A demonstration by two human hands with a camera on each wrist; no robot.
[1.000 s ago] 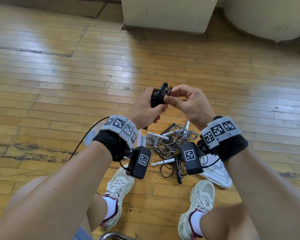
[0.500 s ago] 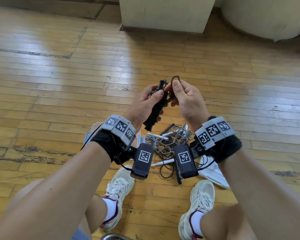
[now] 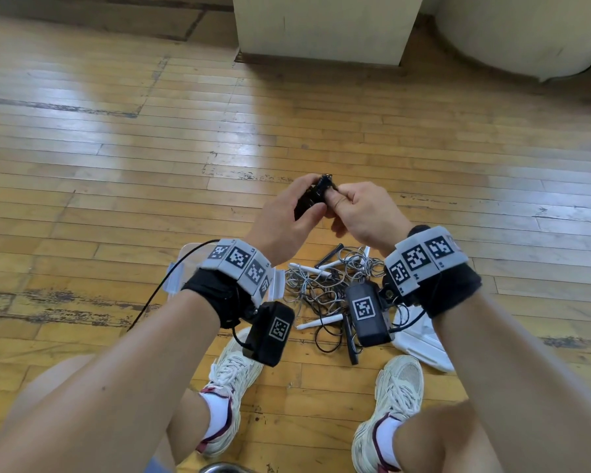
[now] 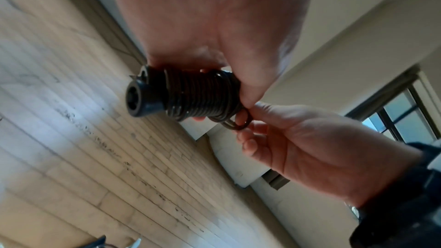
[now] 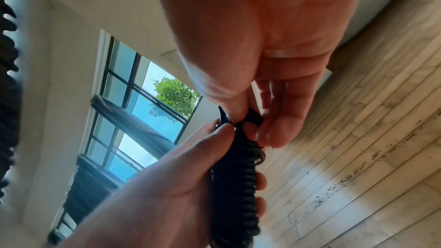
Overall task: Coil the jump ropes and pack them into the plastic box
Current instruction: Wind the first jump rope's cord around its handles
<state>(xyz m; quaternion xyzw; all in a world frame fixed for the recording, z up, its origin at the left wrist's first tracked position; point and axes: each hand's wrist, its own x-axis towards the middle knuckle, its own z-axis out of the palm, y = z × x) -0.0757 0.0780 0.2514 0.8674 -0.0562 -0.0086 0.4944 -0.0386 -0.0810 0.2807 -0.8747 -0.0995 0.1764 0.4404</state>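
How the rope (image 4: pixel 198 97) will handle: light, I judge, and firm as a bundle, since thin cord is wound tight round stiff handles. The cord looks smooth and springy, so the turns may slacken if the last one is let go.
Where to grip the rope: round the wound middle, thumb across the turns. The free loop (image 4: pixel 238 123) wants a fingertip pinch until it is tucked.
Rope's look: black throughout, in close, even turns like a spring. A round hollow handle cap stands out at one end, and the small loop of cord sticks out at the other.
Rope's place: held up between both hands, above the floor (image 3: pixel 116 165).
Left hand (image 3: pixel 284 220): fingers and thumb curled round the bundle, thumb tip pressing near the last turns.
Right hand (image 3: pixel 362 213): thumb and forefinger pinch the loop at the bundle's end. The other fingers are loosely bent and hold nothing.
Pile (image 3: pixel 325 288): tangled pale and dark cords with white and black handles, on the floor below the wrists, not yet coiled.
Box (image 3: pixel 177 279): clear plastic, mostly hidden behind the left wrist, just beside the pile. Its contents cannot be told.
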